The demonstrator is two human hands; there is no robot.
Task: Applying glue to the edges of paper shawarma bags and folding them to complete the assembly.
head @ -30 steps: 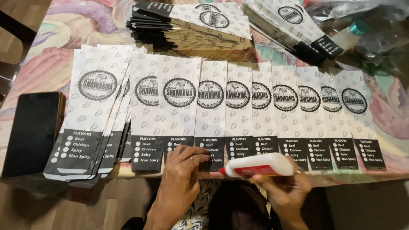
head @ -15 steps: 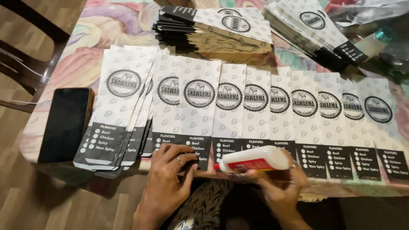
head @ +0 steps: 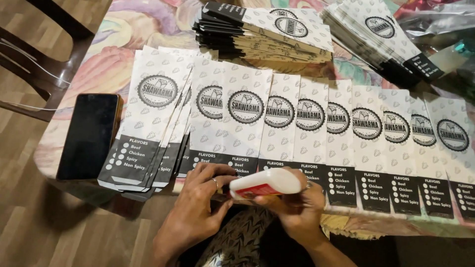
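So our right hand (head: pixel 297 205) was wrapped around a white glue bottle (head: pixel 265 183) with a red label, holding it pretty much sideways, lying across the front edge of the counter (head: pixel 116 39). The fingers were curled under and behind the bottle, knuckles pointing away from us, wrist bent up from the lower edge of the view. One end of the bottle pointed left toward our other hand.

Our left hand (head: pixel 200 202) sat just beside that end, palm down, fingers bent and loosely gathered, a ring on one finger. The fingertips were pressing on the dark bottom strip of one of the paper bags (head: pixel 246 113), right at the counter's edge. It wasn't gripping anything that we could see, more resting on the paper.

The bags were white with a round black logo and a dark band of checkboxes at the bottom, fanned out in an overlapping row running from left to right across the counter. The bottle hovered over the lower ends of the ones in the middle.

Behind the row were two stacks of flat bags (head: pixel 267 32), one in the middle and another toward the back right. A black phone (head: pixel 89 136) lay face up at the left end, just beside the leftmost bags. The counter had a colourful floral cover.
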